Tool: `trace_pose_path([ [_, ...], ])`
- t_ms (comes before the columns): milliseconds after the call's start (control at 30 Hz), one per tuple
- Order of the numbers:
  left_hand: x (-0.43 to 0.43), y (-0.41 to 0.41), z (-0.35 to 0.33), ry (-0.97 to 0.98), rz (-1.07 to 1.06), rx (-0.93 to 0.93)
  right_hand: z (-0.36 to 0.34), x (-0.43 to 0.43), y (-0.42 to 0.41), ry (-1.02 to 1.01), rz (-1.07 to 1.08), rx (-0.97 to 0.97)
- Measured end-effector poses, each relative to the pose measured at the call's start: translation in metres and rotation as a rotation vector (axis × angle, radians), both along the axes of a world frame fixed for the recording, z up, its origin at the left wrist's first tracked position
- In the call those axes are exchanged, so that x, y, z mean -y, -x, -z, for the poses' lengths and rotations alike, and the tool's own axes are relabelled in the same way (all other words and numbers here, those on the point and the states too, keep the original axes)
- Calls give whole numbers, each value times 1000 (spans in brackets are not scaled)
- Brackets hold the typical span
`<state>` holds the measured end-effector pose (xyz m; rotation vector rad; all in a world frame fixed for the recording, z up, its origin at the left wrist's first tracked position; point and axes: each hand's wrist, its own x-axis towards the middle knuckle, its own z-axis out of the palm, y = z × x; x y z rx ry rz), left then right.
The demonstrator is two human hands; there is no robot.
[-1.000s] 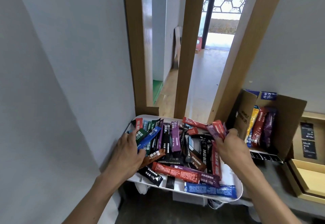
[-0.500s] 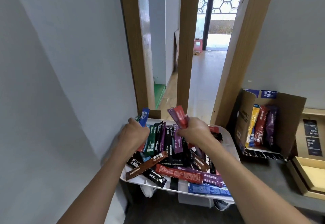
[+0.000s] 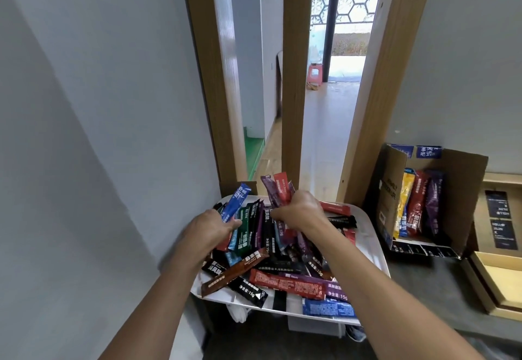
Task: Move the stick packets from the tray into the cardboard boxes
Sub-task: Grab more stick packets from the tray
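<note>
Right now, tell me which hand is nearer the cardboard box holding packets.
Right. The right hand grips packets over the middle of the tray, left of the cardboard box; the left hand holds a blue packet farther left.

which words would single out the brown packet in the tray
Find the white tray heaped with stick packets below the doorway. Look at its near left corner, just nearer than the left hand. The brown packet lies diagonally on top, brown where its neighbours are black, red and blue.
</note>
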<state>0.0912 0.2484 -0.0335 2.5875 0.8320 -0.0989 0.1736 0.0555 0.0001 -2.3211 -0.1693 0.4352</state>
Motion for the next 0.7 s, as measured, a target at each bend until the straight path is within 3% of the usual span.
trace_pose_path([
  [167, 13, -3, 3, -76, 35, -9, 4, -12, 6, -16, -13, -68],
  [433, 14, -5, 3, -70, 16, 60, 15, -21, 3, 34, 34, 59],
  [600, 14, -4, 0, -36, 12, 98, 10, -10, -5, -117, 71, -50],
  [700, 17, 1, -10, -52, -16, 165, 0, 5, -5, -312, 116, -171],
])
